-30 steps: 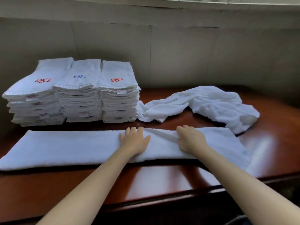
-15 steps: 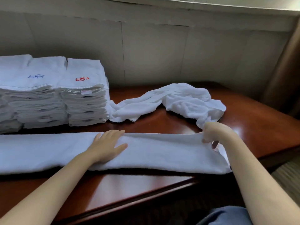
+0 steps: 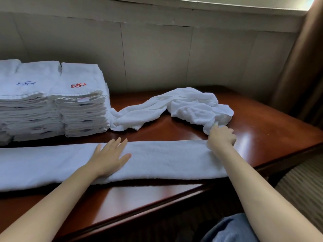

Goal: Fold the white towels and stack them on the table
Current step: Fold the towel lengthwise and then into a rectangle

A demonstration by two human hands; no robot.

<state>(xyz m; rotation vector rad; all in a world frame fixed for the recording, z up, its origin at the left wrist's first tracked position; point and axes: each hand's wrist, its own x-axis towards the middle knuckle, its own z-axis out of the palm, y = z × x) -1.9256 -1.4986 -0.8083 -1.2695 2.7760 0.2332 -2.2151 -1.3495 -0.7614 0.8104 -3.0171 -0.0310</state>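
Lengthwise-folded towel pinned at its middle and taken by its right end

The long white terry towel (image 3: 166,159) lies as a strip along the near edge of the glossy red-brown wooden surface (image 3: 262,119). It looks soft, light and limp, with nothing slippery or fragile about it. It will likely sag unless it is taken by both end corners, and terry tends to cling to itself, so each fold should stay once smoothed. The left hand (image 3: 109,155) rests flat on the towel's middle, fingers spread. The right hand (image 3: 221,137) curls its fingers over the far right corner, apparently gripping it. Behind are the crumpled white towel (image 3: 183,107) and, at the far left, the stacks of folded white embroidered towels (image 3: 78,102). A second ago both hands sat together at mid-strip. Since then the right hand has slid out to the end.
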